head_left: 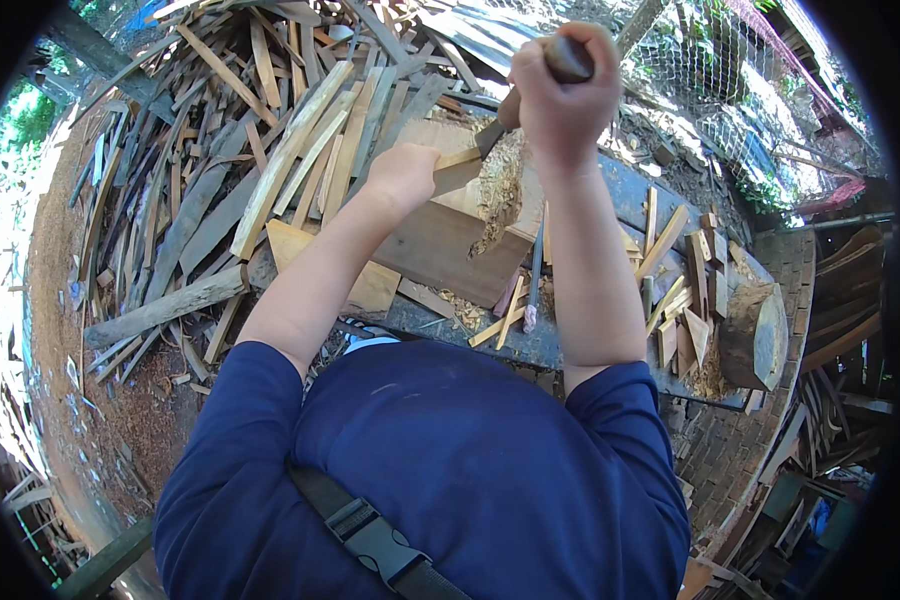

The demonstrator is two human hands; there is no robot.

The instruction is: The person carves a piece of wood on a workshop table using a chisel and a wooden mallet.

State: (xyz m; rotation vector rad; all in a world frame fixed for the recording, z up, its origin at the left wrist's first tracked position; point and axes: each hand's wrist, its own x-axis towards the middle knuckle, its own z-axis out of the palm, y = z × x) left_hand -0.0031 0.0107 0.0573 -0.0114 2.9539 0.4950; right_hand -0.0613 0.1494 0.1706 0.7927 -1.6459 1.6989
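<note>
My left hand [403, 178] is closed around one end of a small pale wooden stick [458, 159], which points to the right over a large wooden block [445, 245]. My right hand [567, 105] is raised above the block's far right side. It grips a knife by its thick, rounded wooden handle [568, 60]. The dark knife blade [489, 137] slants down to the left and meets the free end of the stick, or lies very close to it. Under the blade, the block's top has a rough, crumbly, chewed-out patch [500, 195].
A large heap of wood strips [260, 150] fills the left and far side. Cut offcuts [685, 290] and a round log piece [755, 335] lie on the dark bench [440, 325] at right. Wire mesh [740, 120] stands beyond. Sawdust covers the ground [120, 420] at left.
</note>
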